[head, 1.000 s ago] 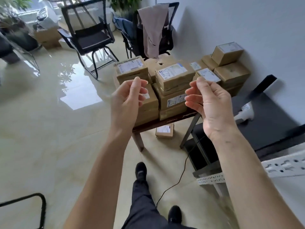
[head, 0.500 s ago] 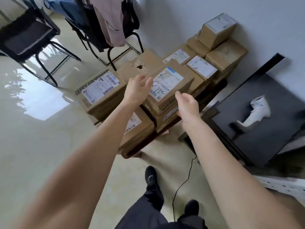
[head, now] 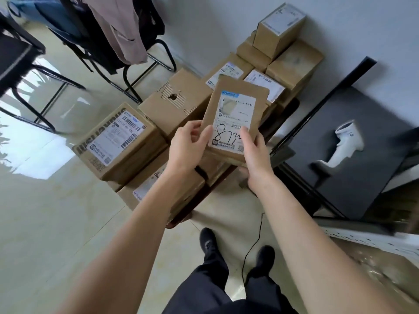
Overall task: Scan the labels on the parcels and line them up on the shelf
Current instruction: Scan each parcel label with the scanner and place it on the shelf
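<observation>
Parcels (head: 179,103) crowd the low bench (head: 217,175) up to the far wall; open floor lies left and near, and a scanner (head: 340,146) rests on the black shelf (head: 371,123) at right. Both grips are clamped on one flat parcel (head: 235,109), raised above the stack: left hand (head: 188,148) on its near-left edge, right hand (head: 254,152) on its near-right corner. Half a second ago both hands were empty, reaching for it.
</observation>
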